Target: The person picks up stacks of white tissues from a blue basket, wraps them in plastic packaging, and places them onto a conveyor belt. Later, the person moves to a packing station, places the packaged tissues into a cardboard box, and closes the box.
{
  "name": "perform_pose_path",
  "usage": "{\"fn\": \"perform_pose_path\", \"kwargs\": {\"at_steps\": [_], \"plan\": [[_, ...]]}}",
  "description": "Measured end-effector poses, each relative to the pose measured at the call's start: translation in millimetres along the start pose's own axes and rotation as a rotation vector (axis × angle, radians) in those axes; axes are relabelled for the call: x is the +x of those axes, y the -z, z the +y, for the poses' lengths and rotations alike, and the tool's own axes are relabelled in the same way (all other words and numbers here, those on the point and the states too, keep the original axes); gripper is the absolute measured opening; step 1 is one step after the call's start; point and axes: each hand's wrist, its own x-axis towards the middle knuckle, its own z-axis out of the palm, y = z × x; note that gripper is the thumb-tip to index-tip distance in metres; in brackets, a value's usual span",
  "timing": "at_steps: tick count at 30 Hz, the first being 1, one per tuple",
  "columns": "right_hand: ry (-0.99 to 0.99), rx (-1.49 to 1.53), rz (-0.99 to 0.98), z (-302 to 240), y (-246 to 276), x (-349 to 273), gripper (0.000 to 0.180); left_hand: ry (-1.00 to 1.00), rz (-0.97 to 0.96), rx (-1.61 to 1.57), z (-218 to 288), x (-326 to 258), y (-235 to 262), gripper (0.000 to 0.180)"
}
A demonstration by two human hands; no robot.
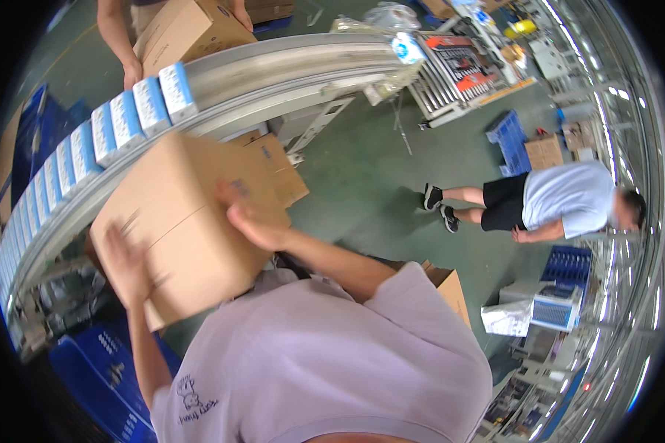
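Note:
A large brown cardboard box (pixel 177 225) is tilted in front of my body, beside the conveyor, and smeared by motion. My left hand (pixel 129 266) lies against its left part with fingers stretched out. On the right face, my right hand (pixel 253 220) presses with the thumb and fingers partly blurred. Both hands hold the box between them. Just beyond it, a row of white-and-blue small boxes (pixel 125 118) stands along the conveyor (pixel 273 63). The underside of the cardboard box is hidden.
Across the conveyor, another person's hands hold a brown carton (pixel 192 33). Flattened cardboard (pixel 281 173) lies behind my box. A blue crate (pixel 100 376) is at lower left. A tool cart (pixel 458 74) stands at the far right, and a person (pixel 561 199) in shorts stands to the right.

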Motion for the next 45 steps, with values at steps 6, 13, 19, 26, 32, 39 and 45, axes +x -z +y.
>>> {"fn": "perform_pose_path", "kwargs": {"at_steps": [6,13,19,26,32,39,45], "plan": [[-0.626,0.51,-0.154,112.3,-11.4,-3.0,0.067,0.718,-0.207,-1.592,-99.2,-38.9,61.6,0.069],[-0.072,0.188,-0.33,-150.7,-36.0,14.0,0.065,0.155,-0.915,-1.872,-123.8,-56.4,-1.5,0.077],[-0.226,-0.449,-0.148,-79.7,-163.2,16.3,0.059,0.483,-0.5,-1.918,0.6,-6.7,-18.3,0.063],[0.197,-1.065,0.574,-117.4,4.8,18.8,0.047,0.444,-0.329,-1.294,-52.8,3.3,-10.8,0.045],[-0.476,-1.182,0.245,2.2,105.7,16.1,0.025,0.837,-0.22,-1.399,-103.9,-59.4,-91.2,0.03],[-0.542,-1.309,0.092,9.3,80.3,41.4,0.02,0.708,-0.041,0.068,40.2,-10.9,-136.2,0.09],[-0.537,-0.138,0.124,78.9,219.7,20.9,0.04,0.616,-0.503,-0.85,-3.1,-12.0,-132.8,0.048]]}}
